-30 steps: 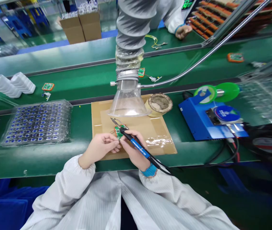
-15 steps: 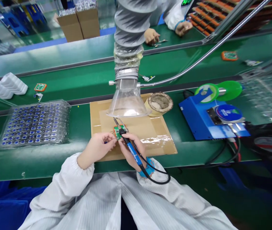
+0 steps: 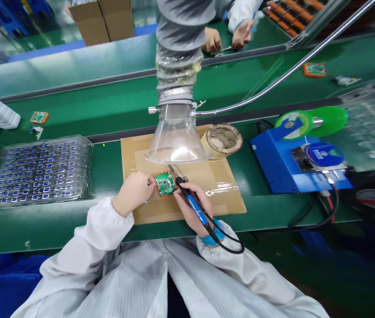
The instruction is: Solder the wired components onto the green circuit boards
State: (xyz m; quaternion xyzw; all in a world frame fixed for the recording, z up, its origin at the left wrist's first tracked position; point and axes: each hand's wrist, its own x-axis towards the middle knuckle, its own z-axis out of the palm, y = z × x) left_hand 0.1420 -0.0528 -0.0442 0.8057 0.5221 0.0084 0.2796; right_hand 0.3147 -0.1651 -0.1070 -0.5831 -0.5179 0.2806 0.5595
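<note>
The left hand (image 3: pixel 136 192) pinches the circuit board (image 3: pixel 166 183), likely steadying it — the right hand (image 3: pixel 190 216), grip closed, holds the soldering iron (image 3: pixel 194 208).

Electronics factory: circuit board (image 3: pixel 165 183), soldering iron (image 3: pixel 195 209)

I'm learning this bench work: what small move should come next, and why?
Probably steady the green circuit board with the left hand, since its fingers are at the board's left edge, while the right hand holds the soldering iron by the opposite edge, its tip pointing forward.
</note>
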